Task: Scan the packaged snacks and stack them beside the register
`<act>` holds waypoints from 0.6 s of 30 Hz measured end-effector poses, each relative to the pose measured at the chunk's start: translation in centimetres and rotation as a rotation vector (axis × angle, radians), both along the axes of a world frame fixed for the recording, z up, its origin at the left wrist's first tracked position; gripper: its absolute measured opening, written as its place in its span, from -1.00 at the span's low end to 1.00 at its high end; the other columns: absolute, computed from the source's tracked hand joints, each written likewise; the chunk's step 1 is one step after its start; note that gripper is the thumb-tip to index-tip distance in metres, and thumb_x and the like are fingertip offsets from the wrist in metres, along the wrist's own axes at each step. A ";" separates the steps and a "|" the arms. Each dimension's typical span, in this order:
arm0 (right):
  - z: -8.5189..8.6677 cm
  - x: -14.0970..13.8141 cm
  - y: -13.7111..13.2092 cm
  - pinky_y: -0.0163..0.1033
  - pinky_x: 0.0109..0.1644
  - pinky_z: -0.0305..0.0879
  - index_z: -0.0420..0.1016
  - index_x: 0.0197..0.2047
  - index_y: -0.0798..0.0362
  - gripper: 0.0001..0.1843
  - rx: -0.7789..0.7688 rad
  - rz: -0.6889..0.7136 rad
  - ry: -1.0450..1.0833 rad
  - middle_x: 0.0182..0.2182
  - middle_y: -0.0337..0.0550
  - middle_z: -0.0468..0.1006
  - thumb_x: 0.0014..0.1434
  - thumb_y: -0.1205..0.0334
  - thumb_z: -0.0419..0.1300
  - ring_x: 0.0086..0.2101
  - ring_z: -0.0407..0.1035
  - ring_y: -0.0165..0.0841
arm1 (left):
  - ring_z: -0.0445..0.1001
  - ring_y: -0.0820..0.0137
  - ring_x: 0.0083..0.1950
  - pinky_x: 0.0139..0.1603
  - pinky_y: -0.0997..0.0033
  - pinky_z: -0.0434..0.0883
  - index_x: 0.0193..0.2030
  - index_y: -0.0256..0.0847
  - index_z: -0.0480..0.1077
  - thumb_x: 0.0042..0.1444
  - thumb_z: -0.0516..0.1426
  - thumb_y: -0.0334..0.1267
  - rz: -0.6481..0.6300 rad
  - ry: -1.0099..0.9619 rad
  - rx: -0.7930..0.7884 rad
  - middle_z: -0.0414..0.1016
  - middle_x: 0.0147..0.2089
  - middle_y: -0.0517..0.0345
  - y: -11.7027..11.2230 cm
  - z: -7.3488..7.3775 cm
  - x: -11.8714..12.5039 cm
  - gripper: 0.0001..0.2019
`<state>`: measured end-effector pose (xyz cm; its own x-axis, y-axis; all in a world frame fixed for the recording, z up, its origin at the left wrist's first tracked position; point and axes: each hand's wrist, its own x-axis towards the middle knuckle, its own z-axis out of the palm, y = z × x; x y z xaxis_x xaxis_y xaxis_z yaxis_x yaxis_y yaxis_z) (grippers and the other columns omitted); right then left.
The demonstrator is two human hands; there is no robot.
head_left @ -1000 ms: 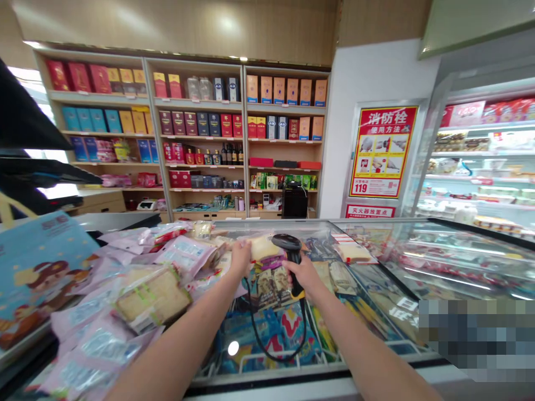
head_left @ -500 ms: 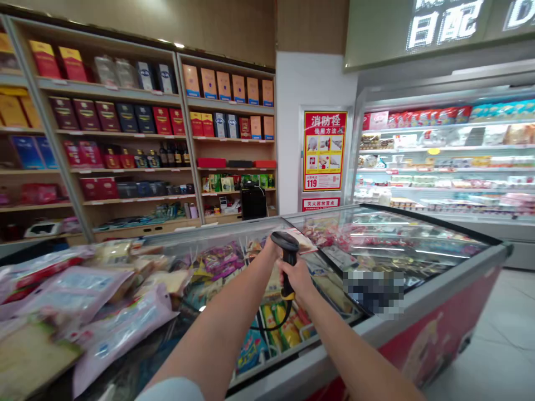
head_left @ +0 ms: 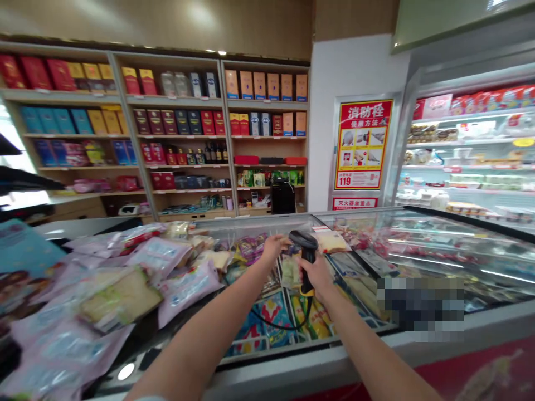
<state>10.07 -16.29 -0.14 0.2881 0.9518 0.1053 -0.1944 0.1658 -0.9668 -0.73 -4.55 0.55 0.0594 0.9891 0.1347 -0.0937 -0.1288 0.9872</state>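
My right hand [head_left: 318, 276] grips the handle of a black barcode scanner [head_left: 305, 245], held upright over the glass lid of a chest freezer [head_left: 422, 245]. Its black cable [head_left: 288, 326] loops down over the glass. My left hand [head_left: 273, 248] hovers just left of the scanner head, fingers loosely spread with nothing in them. A wrapped sandwich pack [head_left: 332, 240] lies alone on the glass just right of the scanner. A pile of wrapped sandwiches and pink bread packs [head_left: 125, 289] covers the lid to the left.
Wall shelves with boxed goods and bottles [head_left: 188, 122] stand behind the freezer. A lit chilled display [head_left: 472, 145] runs along the right. A red poster [head_left: 363, 145] hangs on the white wall. A blue printed bag [head_left: 20, 262] sits at the far left.
My left hand carried a sandwich pack from the pile to the right past the scanner, left it on the glass, and has drawn back left, empty. The view swung right, then back.
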 end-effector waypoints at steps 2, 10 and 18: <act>0.2 -1.7 0.4 -0.34 -0.69 0.18 0.26 -0.32 -0.01 -0.59 0.009 0.046 0.014 -0.72 -0.45 0.31 -0.21 0.10 0.34 -0.73 0.21 -0.46 | 0.51 0.32 -0.32 -0.26 0.35 0.43 -0.33 -0.27 0.49 -0.17 0.27 -0.39 0.063 0.055 0.071 0.52 -0.40 0.07 -2.2 0.6 -4.9 -0.82; 2.3 -9.8 2.6 -0.34 -0.67 0.16 0.24 -0.43 0.00 -0.64 0.023 0.246 -0.040 -0.76 -0.42 0.29 -0.22 0.09 0.34 -0.73 0.18 -0.47 | 0.47 0.15 0.04 0.05 0.26 0.39 -0.30 -0.09 0.51 -0.30 0.33 -0.32 0.601 0.525 0.416 0.56 -0.09 0.07 -13.8 6.0 -27.5 -0.69; 0.6 -12.8 5.4 -0.31 -0.67 0.15 0.23 -0.45 -0.01 -0.66 0.104 0.281 -0.147 -0.76 -0.41 0.30 -0.19 0.07 0.30 -0.74 0.19 -0.44 | 0.48 0.17 -0.34 -0.27 0.34 0.36 -0.51 -0.09 0.37 -0.50 0.33 -0.20 0.737 0.971 0.111 0.49 -0.48 0.21 -17.1 4.7 -38.9 -0.69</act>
